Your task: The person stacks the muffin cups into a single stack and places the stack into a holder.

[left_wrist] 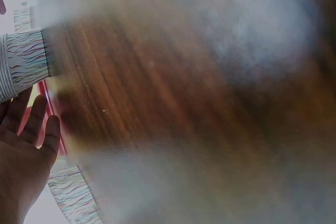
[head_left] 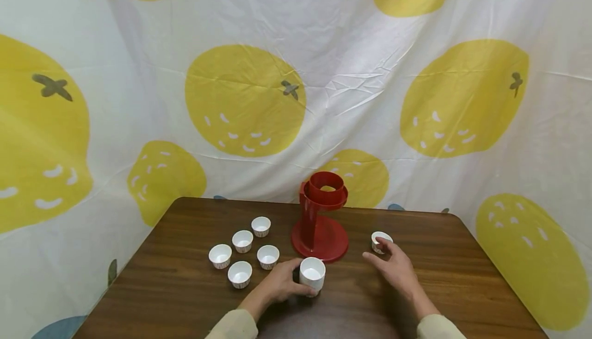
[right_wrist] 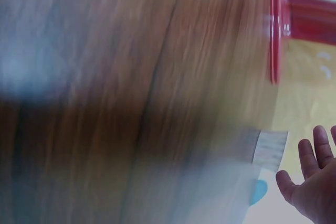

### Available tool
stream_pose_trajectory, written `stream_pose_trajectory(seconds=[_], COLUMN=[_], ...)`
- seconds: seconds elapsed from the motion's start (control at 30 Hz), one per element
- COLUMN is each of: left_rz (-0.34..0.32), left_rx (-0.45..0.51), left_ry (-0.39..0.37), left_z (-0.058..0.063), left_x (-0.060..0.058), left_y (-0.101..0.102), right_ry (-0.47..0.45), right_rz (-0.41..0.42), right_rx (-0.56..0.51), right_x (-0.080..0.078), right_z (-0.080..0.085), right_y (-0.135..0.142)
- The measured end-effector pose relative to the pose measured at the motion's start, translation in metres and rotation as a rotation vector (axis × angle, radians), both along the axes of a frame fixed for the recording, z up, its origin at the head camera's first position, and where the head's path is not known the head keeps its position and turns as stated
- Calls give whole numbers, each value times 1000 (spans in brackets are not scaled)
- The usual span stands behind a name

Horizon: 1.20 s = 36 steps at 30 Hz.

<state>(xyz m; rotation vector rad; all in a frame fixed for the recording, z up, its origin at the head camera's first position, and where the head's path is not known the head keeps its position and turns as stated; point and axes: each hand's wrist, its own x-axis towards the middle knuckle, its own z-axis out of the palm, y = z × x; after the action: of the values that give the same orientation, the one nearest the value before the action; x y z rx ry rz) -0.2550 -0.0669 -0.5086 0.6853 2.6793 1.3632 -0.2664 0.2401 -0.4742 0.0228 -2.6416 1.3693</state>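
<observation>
In the head view my left hand (head_left: 283, 281) grips a stack of white paper baking cups (head_left: 312, 273) near the table's middle. Several nested rims of this stack (left_wrist: 23, 61) show in the left wrist view, above wavy-striped sides. At the right, my right hand (head_left: 396, 267) reaches over the table with thumb and fingers spread. Just beyond its fingertips stands a single baking cup (head_left: 381, 241), partly covered by them. The right wrist view shows this cup (right_wrist: 270, 149) apart from the spread right hand (right_wrist: 317, 187).
A red stand (head_left: 319, 221) with a ring-shaped top and round base rises behind the stack. Several more baking cups (head_left: 240, 274) stand singly on the left of the brown wooden table (head_left: 185, 298). A lemon-print cloth (head_left: 351, 118) hangs behind the table.
</observation>
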Motion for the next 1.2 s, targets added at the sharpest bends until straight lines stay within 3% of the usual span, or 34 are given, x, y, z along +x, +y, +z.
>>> stream_pose_trajectory(seconds=[0.4,0.77,1.2], left_rz=[2,5,9], left_rx=[-6,-6,0], left_ry=[5,-4,-18], left_z=[0,-1,2], left_x=[0,0,2], left_y=[0,0,0], right_ry=[-58,-129,-69], right_rz=[-86,-100,-70], right_rx=[-1,78,238], right_x=[-11,-23,-41], right_z=[-4,-15,-24], right_y=[31,50,56])
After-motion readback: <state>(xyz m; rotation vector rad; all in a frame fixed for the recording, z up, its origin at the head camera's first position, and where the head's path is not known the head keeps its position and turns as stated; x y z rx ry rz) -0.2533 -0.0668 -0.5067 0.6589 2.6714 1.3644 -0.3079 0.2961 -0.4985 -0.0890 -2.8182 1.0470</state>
